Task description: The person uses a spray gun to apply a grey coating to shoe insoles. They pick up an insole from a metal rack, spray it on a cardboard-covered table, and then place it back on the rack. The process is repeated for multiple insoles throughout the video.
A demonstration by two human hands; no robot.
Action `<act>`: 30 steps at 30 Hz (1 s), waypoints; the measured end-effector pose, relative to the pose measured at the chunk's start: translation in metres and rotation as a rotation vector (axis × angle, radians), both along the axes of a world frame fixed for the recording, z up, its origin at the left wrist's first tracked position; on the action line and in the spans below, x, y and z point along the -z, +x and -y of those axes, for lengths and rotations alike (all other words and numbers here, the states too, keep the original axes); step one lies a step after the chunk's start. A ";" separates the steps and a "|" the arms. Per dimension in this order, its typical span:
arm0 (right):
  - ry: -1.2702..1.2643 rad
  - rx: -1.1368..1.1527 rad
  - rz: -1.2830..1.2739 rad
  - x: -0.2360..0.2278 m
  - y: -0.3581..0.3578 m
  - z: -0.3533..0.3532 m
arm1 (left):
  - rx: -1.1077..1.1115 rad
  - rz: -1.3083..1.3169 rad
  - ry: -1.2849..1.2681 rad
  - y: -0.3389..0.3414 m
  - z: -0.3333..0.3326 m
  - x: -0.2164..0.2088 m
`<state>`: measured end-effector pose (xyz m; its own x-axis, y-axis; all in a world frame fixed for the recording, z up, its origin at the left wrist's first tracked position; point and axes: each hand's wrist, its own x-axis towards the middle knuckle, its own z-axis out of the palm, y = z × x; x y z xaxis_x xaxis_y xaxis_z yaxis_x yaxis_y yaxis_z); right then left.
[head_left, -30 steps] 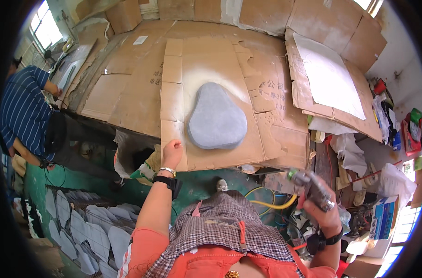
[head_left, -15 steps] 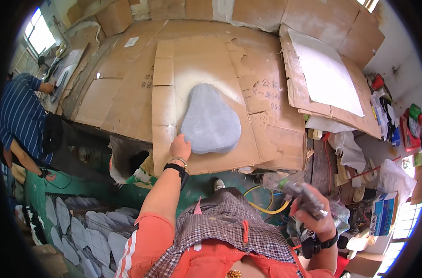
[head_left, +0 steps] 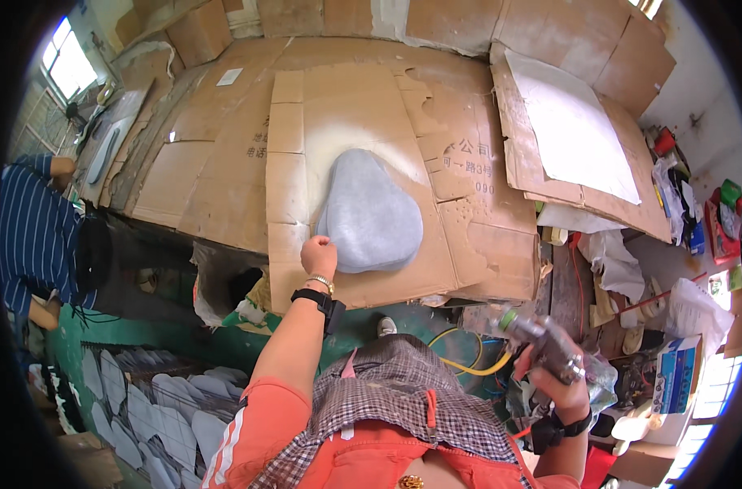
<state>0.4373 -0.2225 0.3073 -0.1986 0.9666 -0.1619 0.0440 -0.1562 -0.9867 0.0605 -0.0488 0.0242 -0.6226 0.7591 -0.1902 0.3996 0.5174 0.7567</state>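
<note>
A grey pad [head_left: 373, 213], shaped like a rounded triangle, lies flat on a cardboard sheet [head_left: 285, 187]. It looks like a stack of thin layers, the top one slightly offset at the left edge. My left hand [head_left: 319, 257] is closed, fingers pinching that edge near its lower left corner. Off to the right, away from the table, my right hand [head_left: 565, 389] is wrapped round a dark metal spray gun [head_left: 550, 349] with a green part at its front end. Pale overspray surrounds the pad on the cardboard.
A white sheet [head_left: 579, 122] on cardboard lies at the table's right. Down to the left, several grey cut pieces [head_left: 167, 403] rest on a wire rack. A yellow hose [head_left: 469, 368] loops below the table. A person in a striped shirt [head_left: 41, 236] stands at far left.
The top layer at the pad's left edge has shifted slightly under my left hand. My right hand and the spray gun have moved slightly. The person at left has leaned lower.
</note>
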 end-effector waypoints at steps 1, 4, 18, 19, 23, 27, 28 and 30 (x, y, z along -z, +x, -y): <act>-0.039 -0.056 0.026 -0.006 0.002 0.004 | -0.051 0.136 0.071 0.000 -0.001 0.005; -0.041 0.017 0.037 -0.007 0.003 0.017 | -0.167 0.441 0.209 0.000 -0.003 0.019; 0.035 0.147 0.021 -0.003 0.003 -0.004 | -0.136 0.831 0.107 0.017 0.008 -0.007; 0.019 0.090 0.061 -0.009 0.006 -0.001 | -0.115 0.861 0.130 0.018 0.007 -0.014; 0.053 0.103 0.083 -0.002 0.012 0.009 | 0.027 1.046 0.320 0.037 -0.015 -0.061; 0.054 0.135 0.033 -0.001 -0.004 0.001 | 0.212 1.256 0.644 0.043 -0.057 -0.144; 0.042 0.107 0.037 -0.003 -0.006 -0.002 | 0.228 1.308 0.712 0.039 -0.062 -0.167; 0.016 0.064 0.045 -0.004 -0.007 -0.003 | 0.260 1.387 0.872 0.023 -0.070 -0.201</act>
<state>0.4300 -0.2194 0.3111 -0.1293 0.9796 -0.1536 0.0786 -0.1443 -0.9864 0.0839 0.0210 0.2248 -0.2014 0.9780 0.0544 -0.7798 -0.1937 0.5953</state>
